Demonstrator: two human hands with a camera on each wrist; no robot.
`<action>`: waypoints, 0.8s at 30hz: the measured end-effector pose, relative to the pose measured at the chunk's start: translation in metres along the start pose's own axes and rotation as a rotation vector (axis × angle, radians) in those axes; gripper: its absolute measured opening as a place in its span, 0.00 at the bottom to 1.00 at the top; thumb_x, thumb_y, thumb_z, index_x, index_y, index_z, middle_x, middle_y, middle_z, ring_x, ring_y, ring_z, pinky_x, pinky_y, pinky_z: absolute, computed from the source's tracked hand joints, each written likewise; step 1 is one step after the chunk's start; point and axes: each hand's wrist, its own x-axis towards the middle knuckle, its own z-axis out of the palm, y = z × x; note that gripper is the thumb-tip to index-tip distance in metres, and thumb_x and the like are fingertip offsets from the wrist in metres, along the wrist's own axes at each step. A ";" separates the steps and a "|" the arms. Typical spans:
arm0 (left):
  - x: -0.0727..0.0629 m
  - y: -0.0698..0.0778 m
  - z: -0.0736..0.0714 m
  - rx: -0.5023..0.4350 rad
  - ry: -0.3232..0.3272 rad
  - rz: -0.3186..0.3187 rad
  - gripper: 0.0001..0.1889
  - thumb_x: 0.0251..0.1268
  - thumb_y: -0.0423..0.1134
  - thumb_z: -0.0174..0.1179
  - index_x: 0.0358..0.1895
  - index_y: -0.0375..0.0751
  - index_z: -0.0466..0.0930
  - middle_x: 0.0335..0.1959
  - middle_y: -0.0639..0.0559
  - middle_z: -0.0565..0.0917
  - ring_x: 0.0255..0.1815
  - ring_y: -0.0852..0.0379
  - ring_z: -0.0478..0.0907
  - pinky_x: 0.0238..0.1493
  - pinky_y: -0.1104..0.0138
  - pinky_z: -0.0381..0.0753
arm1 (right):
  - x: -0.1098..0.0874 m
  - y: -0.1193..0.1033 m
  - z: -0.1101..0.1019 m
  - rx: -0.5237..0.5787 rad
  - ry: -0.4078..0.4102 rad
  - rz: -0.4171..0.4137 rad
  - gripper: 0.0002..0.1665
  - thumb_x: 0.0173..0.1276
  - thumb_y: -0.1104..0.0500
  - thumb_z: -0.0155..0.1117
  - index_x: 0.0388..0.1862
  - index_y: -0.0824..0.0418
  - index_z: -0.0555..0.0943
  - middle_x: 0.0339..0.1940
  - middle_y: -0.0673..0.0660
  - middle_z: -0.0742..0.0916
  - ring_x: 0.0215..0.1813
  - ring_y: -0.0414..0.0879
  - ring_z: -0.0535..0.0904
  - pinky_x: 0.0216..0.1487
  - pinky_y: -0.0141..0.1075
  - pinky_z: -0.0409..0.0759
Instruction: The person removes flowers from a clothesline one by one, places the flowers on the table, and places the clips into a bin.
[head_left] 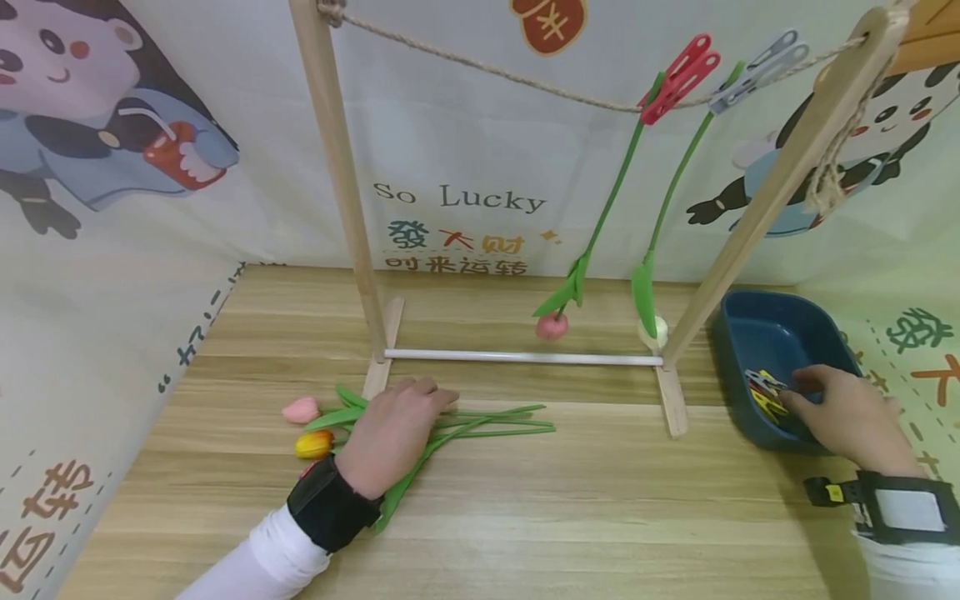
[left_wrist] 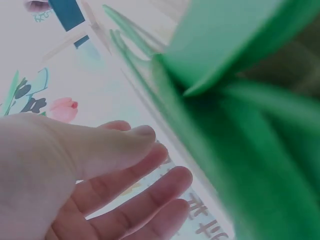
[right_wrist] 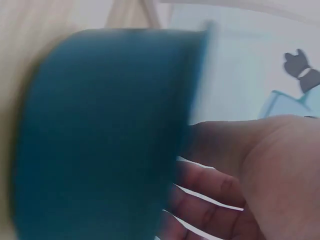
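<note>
On the table lie artificial tulips, among them a pink tulip point(head_left: 301, 409) and an orange-yellow tulip point(head_left: 313, 444), their green stems point(head_left: 495, 422) crossing to the right. My left hand point(head_left: 395, 429) is over the leaves and stems; the left wrist view shows its fingers loosely bent with nothing between them. At the right, my right hand point(head_left: 851, 417) reaches into a blue basin point(head_left: 780, 321), fingers beside several clothespins point(head_left: 765, 396). In the right wrist view the basin wall point(right_wrist: 110, 135) hides its fingertips, so contact with a clothespin cannot be seen.
A wooden frame point(head_left: 337, 158) carries a twine line point(head_left: 480, 69). A red clothespin point(head_left: 678, 79) and a grey clothespin point(head_left: 757, 71) hold a pink tulip point(head_left: 552, 326) and a white tulip point(head_left: 653, 332) head down. A white bar point(head_left: 517, 357) joins the frame's feet.
</note>
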 end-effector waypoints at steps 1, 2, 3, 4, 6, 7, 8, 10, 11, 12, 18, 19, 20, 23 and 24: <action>0.001 0.001 -0.003 -0.002 0.007 0.001 0.22 0.63 0.19 0.69 0.57 0.43 0.89 0.45 0.46 0.88 0.47 0.45 0.86 0.47 0.54 0.87 | -0.001 -0.002 -0.003 -0.002 0.018 -0.011 0.24 0.78 0.58 0.66 0.59 0.79 0.78 0.56 0.82 0.82 0.52 0.82 0.76 0.50 0.81 0.60; 0.002 0.001 -0.005 -0.002 0.018 0.003 0.22 0.63 0.18 0.68 0.57 0.42 0.89 0.45 0.46 0.88 0.46 0.45 0.86 0.46 0.55 0.88 | -0.002 -0.005 -0.006 -0.007 0.038 -0.026 0.24 0.78 0.58 0.66 0.59 0.78 0.78 0.55 0.81 0.83 0.51 0.80 0.77 0.49 0.80 0.62; 0.003 0.002 -0.008 -0.003 0.032 0.005 0.22 0.63 0.19 0.68 0.58 0.42 0.89 0.45 0.46 0.88 0.46 0.46 0.86 0.44 0.55 0.88 | -0.003 -0.009 -0.010 -0.013 0.058 -0.044 0.25 0.78 0.57 0.67 0.59 0.78 0.78 0.54 0.81 0.83 0.50 0.79 0.79 0.47 0.76 0.65; 0.005 0.003 -0.011 -0.005 0.048 0.006 0.21 0.64 0.20 0.69 0.58 0.41 0.88 0.45 0.46 0.88 0.46 0.46 0.86 0.43 0.56 0.88 | -0.004 -0.013 -0.015 -0.018 0.079 -0.063 0.25 0.78 0.57 0.68 0.59 0.78 0.78 0.53 0.80 0.84 0.49 0.78 0.79 0.46 0.74 0.67; 0.008 0.004 -0.017 -0.008 0.089 0.013 0.21 0.65 0.22 0.70 0.59 0.40 0.87 0.46 0.46 0.88 0.46 0.46 0.86 0.43 0.56 0.88 | -0.007 -0.023 -0.025 -0.031 0.121 -0.092 0.25 0.77 0.58 0.69 0.59 0.78 0.78 0.52 0.79 0.84 0.49 0.76 0.80 0.46 0.73 0.67; 0.010 0.005 -0.020 -0.015 0.112 0.017 0.20 0.65 0.24 0.72 0.60 0.40 0.87 0.45 0.46 0.88 0.46 0.47 0.87 0.43 0.56 0.88 | -0.008 -0.029 -0.031 -0.042 0.143 -0.099 0.25 0.76 0.58 0.70 0.59 0.77 0.78 0.51 0.79 0.85 0.49 0.76 0.80 0.46 0.75 0.65; 0.012 0.005 -0.023 -0.027 0.137 0.022 0.20 0.65 0.26 0.73 0.60 0.40 0.86 0.46 0.46 0.88 0.46 0.47 0.87 0.42 0.56 0.88 | -0.010 -0.036 -0.037 -0.052 0.172 -0.113 0.24 0.75 0.59 0.70 0.58 0.77 0.78 0.51 0.79 0.85 0.49 0.77 0.79 0.47 0.76 0.64; 0.016 0.006 -0.029 -0.063 0.186 0.030 0.21 0.66 0.30 0.74 0.61 0.39 0.85 0.47 0.46 0.88 0.47 0.46 0.87 0.43 0.55 0.88 | -0.013 -0.049 -0.049 -0.072 0.233 -0.132 0.24 0.73 0.60 0.72 0.58 0.77 0.79 0.50 0.78 0.85 0.48 0.77 0.77 0.47 0.77 0.61; 0.019 0.007 -0.033 -0.081 0.206 0.037 0.21 0.66 0.31 0.74 0.62 0.38 0.85 0.48 0.45 0.88 0.47 0.46 0.87 0.43 0.54 0.88 | -0.014 -0.056 -0.056 -0.091 0.264 -0.140 0.24 0.72 0.61 0.72 0.58 0.76 0.79 0.49 0.78 0.85 0.48 0.77 0.77 0.46 0.77 0.61; 0.021 0.008 -0.035 -0.102 0.227 0.042 0.22 0.67 0.33 0.74 0.63 0.37 0.84 0.49 0.44 0.88 0.47 0.46 0.87 0.42 0.53 0.89 | -0.015 -0.063 -0.064 -0.106 0.291 -0.154 0.24 0.72 0.62 0.73 0.58 0.76 0.79 0.49 0.78 0.84 0.47 0.76 0.77 0.45 0.76 0.63; 0.039 0.014 -0.051 -0.232 0.310 0.056 0.25 0.72 0.38 0.72 0.67 0.35 0.80 0.56 0.42 0.87 0.54 0.44 0.86 0.52 0.51 0.87 | -0.021 -0.103 -0.100 -0.085 0.434 -0.248 0.23 0.73 0.66 0.69 0.62 0.77 0.77 0.51 0.80 0.82 0.50 0.75 0.73 0.49 0.66 0.71; 0.042 0.015 -0.053 -0.250 0.321 0.057 0.25 0.72 0.39 0.71 0.68 0.35 0.79 0.57 0.42 0.87 0.55 0.45 0.85 0.54 0.52 0.86 | -0.022 -0.109 -0.106 -0.065 0.451 -0.260 0.23 0.74 0.67 0.68 0.63 0.77 0.77 0.52 0.80 0.81 0.52 0.75 0.72 0.54 0.66 0.70; 0.045 0.016 -0.055 -0.266 0.335 0.060 0.26 0.73 0.39 0.71 0.69 0.35 0.78 0.58 0.42 0.87 0.56 0.45 0.85 0.56 0.52 0.86 | -0.023 -0.115 -0.112 -0.046 0.469 -0.275 0.23 0.75 0.67 0.67 0.64 0.77 0.76 0.52 0.80 0.81 0.53 0.75 0.71 0.58 0.67 0.68; 0.053 0.021 -0.060 -0.292 0.380 0.062 0.28 0.73 0.39 0.70 0.72 0.36 0.76 0.60 0.43 0.86 0.58 0.47 0.84 0.57 0.53 0.85 | -0.024 -0.132 -0.131 -0.003 0.528 -0.328 0.24 0.77 0.66 0.65 0.67 0.77 0.76 0.53 0.79 0.81 0.56 0.75 0.70 0.65 0.66 0.64; 0.056 0.022 -0.062 -0.300 0.399 0.067 0.29 0.73 0.39 0.71 0.73 0.36 0.75 0.60 0.42 0.85 0.58 0.47 0.84 0.57 0.53 0.84 | -0.024 -0.138 -0.137 0.011 0.541 -0.347 0.24 0.78 0.65 0.65 0.68 0.76 0.76 0.54 0.79 0.81 0.57 0.74 0.70 0.67 0.65 0.65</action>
